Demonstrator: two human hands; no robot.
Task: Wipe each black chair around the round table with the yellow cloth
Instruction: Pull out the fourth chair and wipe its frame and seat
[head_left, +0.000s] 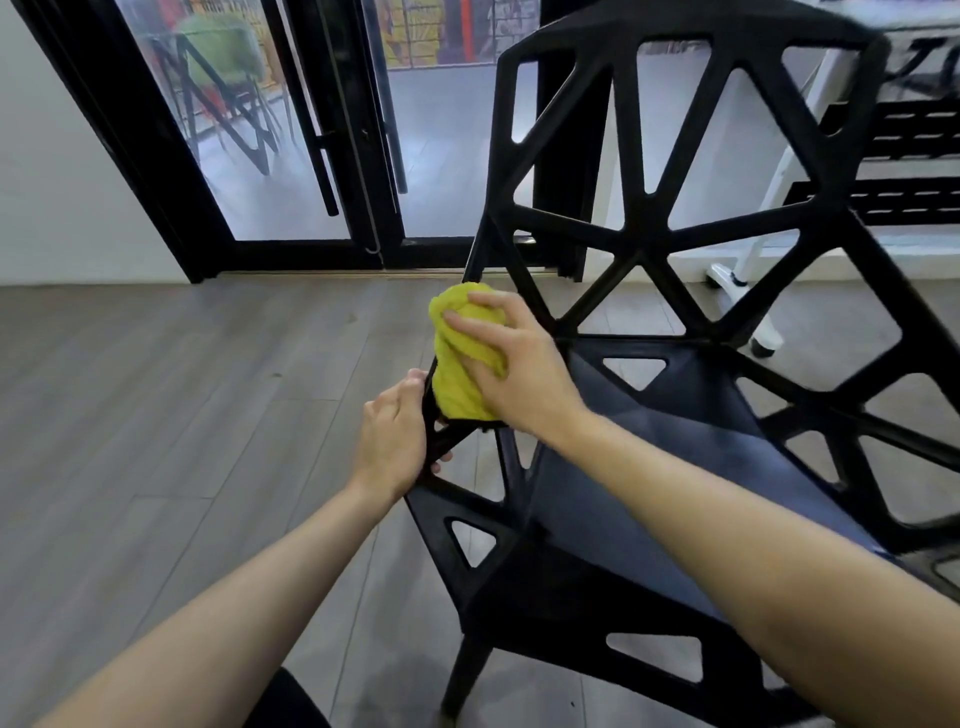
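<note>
No text, label, brand, number or sign can be read anywhere in the view. Behind the glass doors (291, 119) there are colourful panels (415, 31) that may carry print, but they are too blurred to make out any letters. The black chair (649, 322) and the yellow cloth (462, 358) show no markings.
</note>
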